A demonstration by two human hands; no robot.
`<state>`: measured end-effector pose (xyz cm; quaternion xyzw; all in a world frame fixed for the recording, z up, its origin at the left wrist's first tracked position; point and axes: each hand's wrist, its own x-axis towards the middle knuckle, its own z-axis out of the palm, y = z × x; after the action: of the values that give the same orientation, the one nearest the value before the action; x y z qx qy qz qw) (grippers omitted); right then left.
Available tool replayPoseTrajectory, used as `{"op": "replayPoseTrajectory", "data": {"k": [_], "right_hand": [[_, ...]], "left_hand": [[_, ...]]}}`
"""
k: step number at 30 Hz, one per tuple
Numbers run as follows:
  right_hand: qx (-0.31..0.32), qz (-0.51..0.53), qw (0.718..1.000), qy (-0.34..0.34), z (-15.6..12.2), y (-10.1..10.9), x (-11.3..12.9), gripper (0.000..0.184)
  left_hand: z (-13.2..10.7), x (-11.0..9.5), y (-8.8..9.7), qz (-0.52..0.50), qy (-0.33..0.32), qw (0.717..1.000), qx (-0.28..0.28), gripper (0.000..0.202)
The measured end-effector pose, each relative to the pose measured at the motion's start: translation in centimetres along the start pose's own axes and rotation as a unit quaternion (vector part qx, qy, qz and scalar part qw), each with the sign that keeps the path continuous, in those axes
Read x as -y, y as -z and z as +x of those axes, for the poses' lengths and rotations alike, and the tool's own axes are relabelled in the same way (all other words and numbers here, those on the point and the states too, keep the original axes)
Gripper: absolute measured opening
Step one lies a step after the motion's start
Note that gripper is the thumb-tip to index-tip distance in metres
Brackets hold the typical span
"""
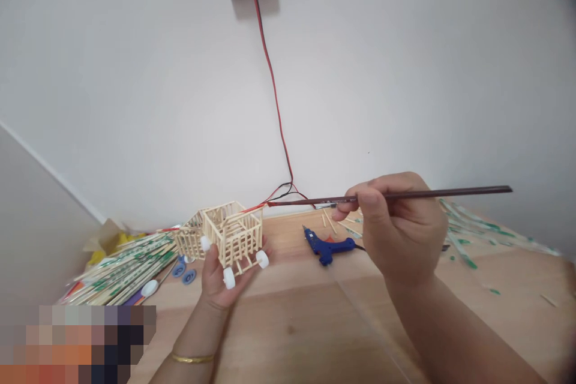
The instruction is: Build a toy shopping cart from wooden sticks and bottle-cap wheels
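Observation:
My left hand (220, 282) holds up a small cart (234, 234) built of thin wooden sticks, with white wheels, its fingers partly hidden beneath it. Along the cart's top edge runs an orange-red streak. Pinched between the thumb and fingers of my right hand (400, 222) is a long, slim, dark brown stick that looks like a paintbrush (468, 192), with faint print near the grip. Its reddish tip is at the cart's upper right corner; whether it touches cannot be told. Behind the cart stands another stick-built frame (186, 243), partly covered.
A blue glue gun (326, 246) lies on the wooden table (288, 324) between my hands. To the left are bundled sticks (121, 270), blue discs (189, 276) and a white spoon (150, 288). Plastic wrappers (477, 228) lie right. A red-black cable (272, 72) hangs from the wall socket.

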<state>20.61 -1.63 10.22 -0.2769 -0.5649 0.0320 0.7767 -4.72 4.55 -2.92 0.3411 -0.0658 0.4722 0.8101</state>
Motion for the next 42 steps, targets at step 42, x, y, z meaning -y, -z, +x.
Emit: {"op": "replayPoseTrajectory", "data": {"k": [42], "right_hand": [[0.02,0.086,0.991,-0.1,-0.2,-0.1,-0.8,0.017]], "left_hand": [[-0.5,0.2,1.6,0.05,0.011,0.999,0.0,0.051]]}}
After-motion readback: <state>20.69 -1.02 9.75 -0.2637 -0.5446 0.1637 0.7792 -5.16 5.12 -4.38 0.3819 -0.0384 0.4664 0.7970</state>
